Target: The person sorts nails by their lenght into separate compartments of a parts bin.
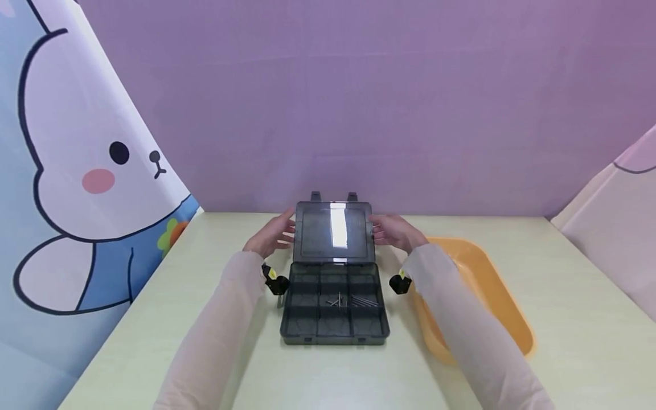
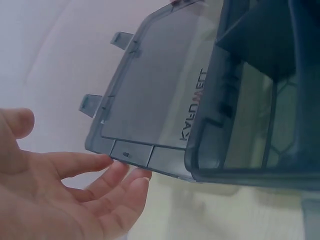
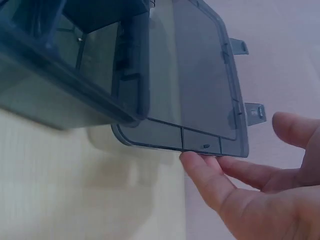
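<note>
A dark translucent compartment box (image 1: pixel 335 340) lies on the table with its hinged lid (image 1: pixel 315 230) raised at the back. Two latches (image 1: pixel 316 196) stick up from the lid's far edge. My left hand (image 1: pixel 274 233) is at the lid's left side, and in the left wrist view its fingertips (image 2: pixel 120 170) touch the lid's edge, thumb apart. On the opposite side, my right hand (image 1: pixel 394 230) has its fingertips (image 3: pixel 192 159) against the lid's edge, thumb also apart. Small metal screws (image 1: pixel 336 300) lie in a middle compartment, and thin metal rods (image 1: pixel 364 301) in the one to its right.
An orange plastic tray (image 1: pixel 504 310) stands on the table to the right, partly under my right sleeve (image 1: pixel 456 307). A purple cloth backdrop (image 1: pixel 410 114) rises just behind the table's far edge. A cartoon-printed cloth (image 1: pixel 77 142) hangs at the left.
</note>
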{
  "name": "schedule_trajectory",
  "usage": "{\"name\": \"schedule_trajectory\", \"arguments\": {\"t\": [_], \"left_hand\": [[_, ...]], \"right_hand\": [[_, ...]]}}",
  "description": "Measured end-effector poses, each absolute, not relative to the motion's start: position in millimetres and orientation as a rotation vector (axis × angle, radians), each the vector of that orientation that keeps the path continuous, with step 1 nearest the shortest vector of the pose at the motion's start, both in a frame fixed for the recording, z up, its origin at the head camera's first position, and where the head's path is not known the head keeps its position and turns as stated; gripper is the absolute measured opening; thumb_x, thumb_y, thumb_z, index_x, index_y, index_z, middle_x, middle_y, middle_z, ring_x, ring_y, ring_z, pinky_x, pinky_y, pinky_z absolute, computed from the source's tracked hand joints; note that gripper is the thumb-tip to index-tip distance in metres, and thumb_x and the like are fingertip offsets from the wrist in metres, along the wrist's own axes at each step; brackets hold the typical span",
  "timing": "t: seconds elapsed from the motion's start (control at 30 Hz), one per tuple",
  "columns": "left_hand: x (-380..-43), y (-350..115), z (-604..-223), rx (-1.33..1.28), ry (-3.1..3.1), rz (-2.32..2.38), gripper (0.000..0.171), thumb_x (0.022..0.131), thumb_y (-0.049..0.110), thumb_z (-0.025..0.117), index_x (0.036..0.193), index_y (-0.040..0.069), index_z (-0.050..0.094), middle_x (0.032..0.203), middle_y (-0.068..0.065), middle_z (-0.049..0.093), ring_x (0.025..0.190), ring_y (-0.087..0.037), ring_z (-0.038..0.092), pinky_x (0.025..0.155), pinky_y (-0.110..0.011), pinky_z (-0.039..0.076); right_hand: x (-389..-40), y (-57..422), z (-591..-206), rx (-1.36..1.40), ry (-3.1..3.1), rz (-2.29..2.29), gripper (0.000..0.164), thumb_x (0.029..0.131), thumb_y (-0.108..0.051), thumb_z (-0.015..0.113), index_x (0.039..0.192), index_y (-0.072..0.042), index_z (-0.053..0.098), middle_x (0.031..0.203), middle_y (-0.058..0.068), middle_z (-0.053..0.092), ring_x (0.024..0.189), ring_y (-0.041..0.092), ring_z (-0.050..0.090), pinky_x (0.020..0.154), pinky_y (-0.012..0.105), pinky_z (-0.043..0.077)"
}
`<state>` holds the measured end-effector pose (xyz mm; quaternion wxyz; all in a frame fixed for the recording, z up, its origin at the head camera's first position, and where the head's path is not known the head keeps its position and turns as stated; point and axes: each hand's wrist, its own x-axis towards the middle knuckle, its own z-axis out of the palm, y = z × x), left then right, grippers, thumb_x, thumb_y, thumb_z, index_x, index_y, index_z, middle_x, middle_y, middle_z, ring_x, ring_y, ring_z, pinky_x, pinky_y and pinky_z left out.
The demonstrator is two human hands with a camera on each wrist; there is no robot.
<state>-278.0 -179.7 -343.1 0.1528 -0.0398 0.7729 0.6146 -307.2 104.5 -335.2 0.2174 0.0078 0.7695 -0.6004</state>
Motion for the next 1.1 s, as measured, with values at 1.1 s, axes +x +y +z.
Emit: {"name": "schedule_trajectory", "arguments": {"t": [1.1], "left_hand": [[-261,-196,-322,0.195,2.174,1.981,0.063,0.104,0.046,0.016,0.152,0.007,0.014,0.154,-0.023,0.015,0.142,-0.043,0.021,0.114,-0.056,0.022]], "right_hand": [[-297,114,-309,-0.352,2.185,-1.699,0.060,0.106,-0.037,0.024,0.149,0.005,0.022,0.152,0.025,0.029,0.141,0.036,0.030,0.115,0.044,0.027]]}}
